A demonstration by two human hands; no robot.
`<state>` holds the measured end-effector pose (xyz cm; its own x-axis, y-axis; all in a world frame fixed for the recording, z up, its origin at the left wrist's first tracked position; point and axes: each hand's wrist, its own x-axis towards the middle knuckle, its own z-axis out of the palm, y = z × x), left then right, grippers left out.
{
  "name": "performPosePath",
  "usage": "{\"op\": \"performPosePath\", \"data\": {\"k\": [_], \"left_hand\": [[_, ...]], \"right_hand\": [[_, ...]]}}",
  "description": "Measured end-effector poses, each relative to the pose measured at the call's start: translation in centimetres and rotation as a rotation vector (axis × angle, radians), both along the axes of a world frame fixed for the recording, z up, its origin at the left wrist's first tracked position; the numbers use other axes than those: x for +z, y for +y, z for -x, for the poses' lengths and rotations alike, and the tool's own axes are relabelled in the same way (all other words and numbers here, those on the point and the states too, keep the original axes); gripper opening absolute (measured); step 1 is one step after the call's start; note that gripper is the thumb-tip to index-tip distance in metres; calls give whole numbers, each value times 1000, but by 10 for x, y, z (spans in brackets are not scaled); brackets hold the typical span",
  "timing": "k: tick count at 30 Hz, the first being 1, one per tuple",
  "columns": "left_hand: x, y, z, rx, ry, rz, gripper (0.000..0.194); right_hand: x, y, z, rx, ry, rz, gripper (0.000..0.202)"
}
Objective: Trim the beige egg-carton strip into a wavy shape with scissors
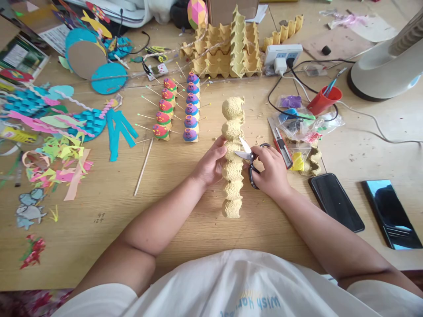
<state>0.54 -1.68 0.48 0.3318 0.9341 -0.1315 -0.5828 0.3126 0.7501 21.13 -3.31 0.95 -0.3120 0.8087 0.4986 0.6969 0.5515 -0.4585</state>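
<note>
- Along the left edge of the table lies a spread of coloured paper scraps, with woven blue paper shapes behind them.
- Near the far left corner stand round cardboard discs edged in blue.
- A thin wooden stick lies slanted on the bare wood, just right of the scraps.
- Two rows of painted egg-carton cups stuck with pins run away from the person, left of the middle.
- The left hand is curled about the left side of the egg-carton strip, thumb on top, gripping it at mid length.
- That strip, a single row of plain cups, lies in the middle of the table, running from the near edge toward the far one.
- The right hand has its fingers through the handles of the scissors, closed around them; the blades are parted and touch the strip's right side.
- Stacked egg cartons sit at the far edge behind the strip, a white power strip just to their right.
- A utility knife lies just right of the right hand, next to small plastic bags and a red cup.
- Two dark phones lie side by side toward the near right corner.
- A white fan base stands at the far right edge.
</note>
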Motion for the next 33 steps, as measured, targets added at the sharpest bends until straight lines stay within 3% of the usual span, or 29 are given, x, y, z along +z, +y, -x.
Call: {"op": "performPosePath", "data": {"k": [13,21,27,33], "left_hand": [[6,-2,-1,39,3,-10,82],[7,-3,-1,47,-44,-4,68],[8,-3,-2,71,-76,56,50],[7,-3,-3,143,-54,56,50]], "right_hand": [[9,-3,0,45,-39,46,23],[5,-5,-2,0,-60,146,25],[2,-4,-1,-107,219,277,28],[4,0,0,-68,177,232,30]]}}
